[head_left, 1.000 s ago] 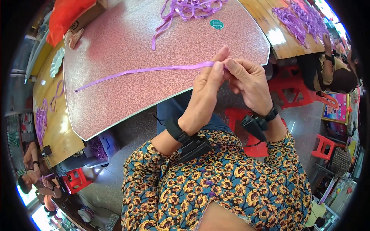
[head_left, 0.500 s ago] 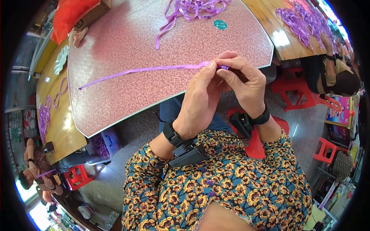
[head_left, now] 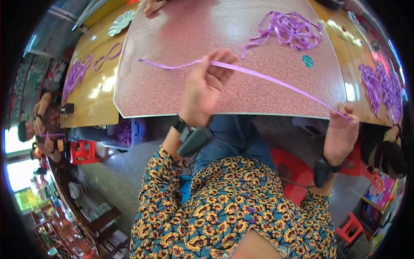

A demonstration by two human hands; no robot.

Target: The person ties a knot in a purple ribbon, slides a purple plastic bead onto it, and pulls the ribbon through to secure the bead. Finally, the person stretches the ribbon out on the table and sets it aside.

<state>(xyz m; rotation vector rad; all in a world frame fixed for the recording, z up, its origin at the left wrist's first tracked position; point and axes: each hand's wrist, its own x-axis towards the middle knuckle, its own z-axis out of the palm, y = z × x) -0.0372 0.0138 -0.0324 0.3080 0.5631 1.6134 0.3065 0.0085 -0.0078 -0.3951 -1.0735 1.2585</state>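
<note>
A long purple ribbon [head_left: 269, 78] stretches between my hands, above the near part of the pink speckled table [head_left: 172, 93]. My left hand [head_left: 206, 84] pinches it between thumb and fingers, with the other fingers loosely extended. Beyond that hand the ribbon's loose tail runs left over the tabletop. Out at the right, near the table's front right corner, my right hand [head_left: 342, 134] is closed on the ribbon's other end. The stretch between them is taut and slopes down to the right.
A heap of purple ribbons [head_left: 293, 30] lies at the table's far right, near a round green sticker [head_left: 307, 61]. Wooden tables on both sides carry more purple ribbons [head_left: 76, 75]. Red stools [head_left: 293, 172] stand on the floor. Other people sit at far left and right.
My hands were together at the ribbon. Now they are wide apart, the right one pulled far right and down, the ribbon drawn tight between them. The view has shifted too.
</note>
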